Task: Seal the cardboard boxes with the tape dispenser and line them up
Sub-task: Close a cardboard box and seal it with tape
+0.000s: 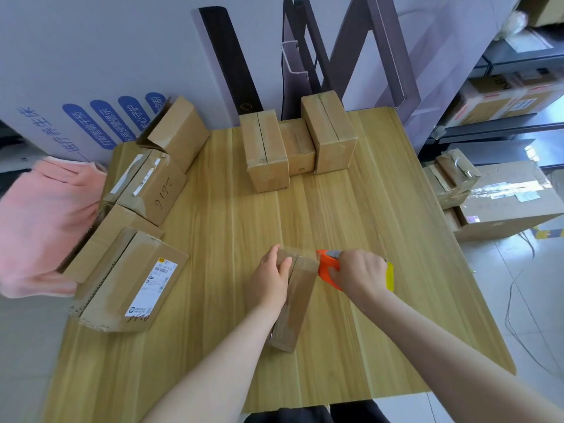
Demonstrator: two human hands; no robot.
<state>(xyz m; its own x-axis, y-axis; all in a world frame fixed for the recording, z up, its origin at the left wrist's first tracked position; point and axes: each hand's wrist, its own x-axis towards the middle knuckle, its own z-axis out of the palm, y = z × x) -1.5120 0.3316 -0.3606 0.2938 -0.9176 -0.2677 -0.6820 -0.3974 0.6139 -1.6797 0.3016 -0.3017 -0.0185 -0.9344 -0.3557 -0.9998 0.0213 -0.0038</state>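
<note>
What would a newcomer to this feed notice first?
The bright orange tape dispenser, gripped by the right hand, sits at the far end of a small brown cardboard box held by the left hand on the pale wooden table. Three brown cardboard boxes line its far edge; a pink cloth lies off its left side.

Wood-grain tabletop (381, 209) spreads out under the right grip (361, 270). Far to the left of that grip, past the tabletop's edge — a pink cloth (39, 227), bunched up. Beyond the grip and off to the left stands a big white panel (91, 56) printed with blue characters. Straight beyond it, dark boards (232, 62) lean against the wall. Right of the grip and further back, dark shelving (488, 131) carries packages. Nearer on that side — pale floor tiles (494, 270), with thin cables (508, 309) trailing across them.
</note>
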